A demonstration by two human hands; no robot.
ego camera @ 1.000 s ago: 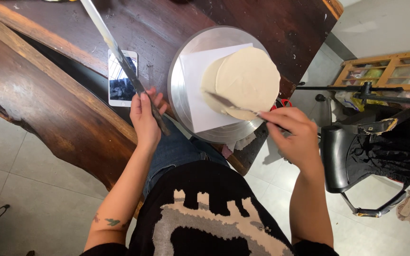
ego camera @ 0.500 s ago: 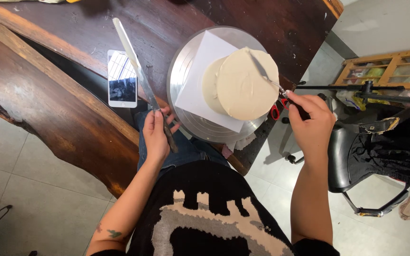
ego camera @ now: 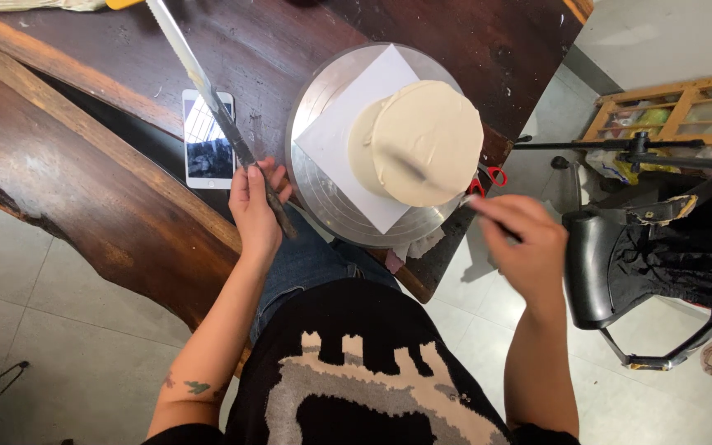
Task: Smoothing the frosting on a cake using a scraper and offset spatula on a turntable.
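Cream-frosted cake (ego camera: 426, 142) centred on metal turntable (ego camera: 323, 177), on the table (ego camera: 249, 49). Left hand (ego camera: 255, 210) closed around long serrated knife (ego camera: 208, 95), left of turntable. Right hand (ego camera: 521, 243) gripping blurred spatula (ego camera: 409, 167) over cake top. Best kept flat, lightly pressed.

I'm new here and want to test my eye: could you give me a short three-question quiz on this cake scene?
1. True or false: the left hand holds a long knife.
2. What does the cake sit on? A) white sheet on a metal turntable B) the phone C) the chair
3. What lies flat on the table beside the knife?

Key: 1 true; 2 A; 3 a phone.
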